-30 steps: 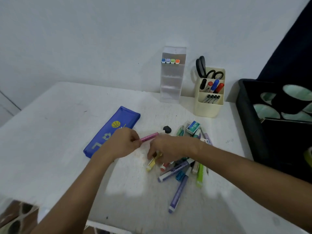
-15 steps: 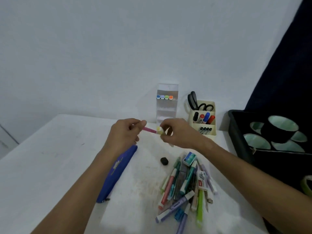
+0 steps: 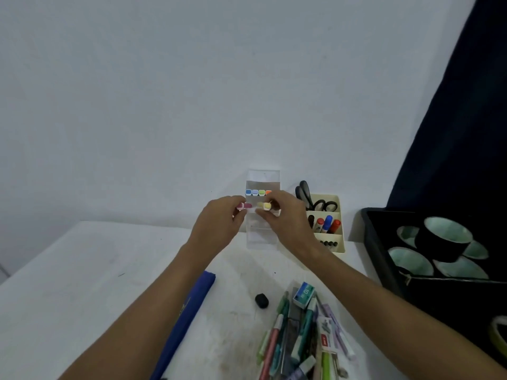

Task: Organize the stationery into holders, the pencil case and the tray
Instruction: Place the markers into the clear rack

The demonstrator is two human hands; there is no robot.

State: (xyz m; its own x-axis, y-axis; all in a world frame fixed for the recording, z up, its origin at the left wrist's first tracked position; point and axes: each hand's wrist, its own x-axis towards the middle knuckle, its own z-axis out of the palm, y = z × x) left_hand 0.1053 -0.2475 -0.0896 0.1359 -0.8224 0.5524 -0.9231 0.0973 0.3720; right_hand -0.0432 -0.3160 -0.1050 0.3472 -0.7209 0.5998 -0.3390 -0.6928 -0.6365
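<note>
The white bench [image 3: 82,270] has lots left to tidy. The black tray [image 3: 384,256] holds rolls of tape. The blue pencil case [image 3: 189,316] lies flat beside the pile of pens [image 3: 301,338], which waits unsorted. The cream holder [image 3: 333,226] has scissors and markers. The clear holder [image 3: 262,182] has four markers. The left hand [image 3: 219,223] pinches a pink marker [image 3: 245,206], and the right hand [image 3: 285,218] pinches a yellow marker [image 3: 265,206], right at the clear holder.

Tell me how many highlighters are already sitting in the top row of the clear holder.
4: blue, lavender, green and orange, side by side, left to right. The right hand partly covers the orange one and may hide more.
</note>
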